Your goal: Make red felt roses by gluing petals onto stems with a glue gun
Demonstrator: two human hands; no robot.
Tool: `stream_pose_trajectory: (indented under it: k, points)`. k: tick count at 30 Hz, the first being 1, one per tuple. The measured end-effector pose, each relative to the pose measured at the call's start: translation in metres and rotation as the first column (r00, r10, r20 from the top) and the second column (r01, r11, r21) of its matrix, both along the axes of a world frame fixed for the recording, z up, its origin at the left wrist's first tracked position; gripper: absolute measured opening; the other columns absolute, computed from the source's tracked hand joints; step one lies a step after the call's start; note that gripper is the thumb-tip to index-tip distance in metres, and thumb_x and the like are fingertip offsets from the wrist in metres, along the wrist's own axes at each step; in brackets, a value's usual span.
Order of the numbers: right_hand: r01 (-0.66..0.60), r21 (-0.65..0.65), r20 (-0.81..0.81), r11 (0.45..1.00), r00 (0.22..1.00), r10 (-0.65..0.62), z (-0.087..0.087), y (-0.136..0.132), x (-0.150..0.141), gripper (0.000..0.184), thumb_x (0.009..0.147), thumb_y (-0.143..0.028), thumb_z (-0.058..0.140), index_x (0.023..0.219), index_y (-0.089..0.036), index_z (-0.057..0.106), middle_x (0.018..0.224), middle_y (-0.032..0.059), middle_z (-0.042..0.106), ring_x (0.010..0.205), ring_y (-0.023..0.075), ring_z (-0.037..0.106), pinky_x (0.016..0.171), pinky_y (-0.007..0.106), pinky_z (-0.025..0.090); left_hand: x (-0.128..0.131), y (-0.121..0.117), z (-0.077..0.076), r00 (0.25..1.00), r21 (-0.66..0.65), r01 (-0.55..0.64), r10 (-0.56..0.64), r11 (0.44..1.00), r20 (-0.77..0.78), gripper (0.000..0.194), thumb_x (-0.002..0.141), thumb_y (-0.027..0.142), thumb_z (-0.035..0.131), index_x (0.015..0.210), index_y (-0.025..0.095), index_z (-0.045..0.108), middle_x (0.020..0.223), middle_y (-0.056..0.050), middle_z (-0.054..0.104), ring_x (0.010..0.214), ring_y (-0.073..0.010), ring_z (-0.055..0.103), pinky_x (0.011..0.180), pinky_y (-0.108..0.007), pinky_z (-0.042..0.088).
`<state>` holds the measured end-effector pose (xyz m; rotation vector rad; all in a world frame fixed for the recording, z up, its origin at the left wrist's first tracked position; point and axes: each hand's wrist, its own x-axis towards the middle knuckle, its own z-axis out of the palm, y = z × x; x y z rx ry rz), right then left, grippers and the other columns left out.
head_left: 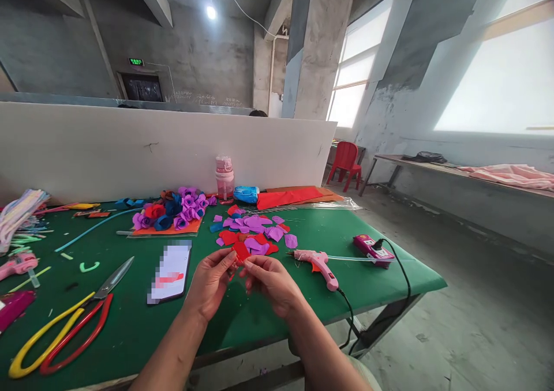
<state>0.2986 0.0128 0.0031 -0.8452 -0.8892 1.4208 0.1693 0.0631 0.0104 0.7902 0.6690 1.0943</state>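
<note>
Between my two hands is a small red paper petal (241, 251), held above the front part of the green table. My left hand (213, 281) pinches its left side between thumb and fingers. On its right edge the fingertips of my right hand (269, 281) are closed. Just beyond lie loose purple petals (253, 222) and red petals (229, 238). A pink hot glue gun (318, 264) rests to the right of my right hand, with a clear glue stick in its back. Left of my left hand is a phone (171, 273) with a partly blurred screen.
Large scissors (93, 310) with yellow and red handles lie at left. Finished paper flowers (173, 209) are heaped farther back. A pink bottle (224, 177) stands by the white partition (173, 149). A power strip (373, 251) with a black cord sits near the right edge.
</note>
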Motion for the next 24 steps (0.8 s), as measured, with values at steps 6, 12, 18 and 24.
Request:
stream_pose_trajectory:
  k: [6,12,18,24]
  points:
    - [0.032,-0.039,0.001,0.999,0.999,-0.032,-0.003,0.002,-0.003,0.030,0.066,-0.039,0.072,0.074,-0.012,0.061,0.064,-0.0004,0.059,0.042,0.0026,0.044,0.037,0.015,0.028,0.001,0.000,0.000,0.999,-0.014,-0.035,0.035,0.999,0.008,0.023,0.048,0.023,0.083,0.065,0.014,0.070,0.054,0.003,0.060,0.051,-0.0058,0.050,0.052,-0.018,0.042]
    - [0.064,-0.042,0.017,0.997,0.998,-0.063,0.002,-0.001,-0.001,0.028,0.065,-0.037,0.072,0.072,-0.013,0.060,0.063,-0.0013,0.058,0.041,0.0022,0.044,0.035,0.014,0.026,-0.001,0.002,0.000,1.000,0.019,-0.001,0.001,1.000,-0.014,0.021,0.053,0.024,0.081,0.068,0.013,0.070,0.053,0.003,0.057,0.052,-0.0055,0.049,0.052,-0.017,0.041]
    - [0.071,-0.057,-0.020,0.996,0.997,-0.072,0.004,-0.001,0.002,0.027,0.063,-0.035,0.073,0.071,-0.013,0.060,0.062,-0.0013,0.058,0.040,0.0020,0.043,0.033,0.014,0.024,-0.005,0.002,0.000,0.999,0.024,0.033,-0.033,0.999,-0.023,0.020,0.064,0.030,0.074,0.073,0.012,0.071,0.066,-0.002,0.062,0.057,-0.0077,0.051,0.054,-0.020,0.044]
    - [0.057,-0.067,-0.056,0.996,0.997,-0.061,0.008,-0.003,0.005,0.027,0.061,-0.033,0.074,0.073,-0.013,0.060,0.061,-0.0021,0.057,0.037,0.0011,0.040,0.031,0.014,0.018,-0.003,0.003,-0.003,0.993,0.076,0.108,-0.104,0.991,-0.050,0.019,0.062,0.021,0.075,0.080,0.013,0.072,0.068,-0.003,0.065,0.058,-0.0080,0.051,0.057,-0.020,0.043]
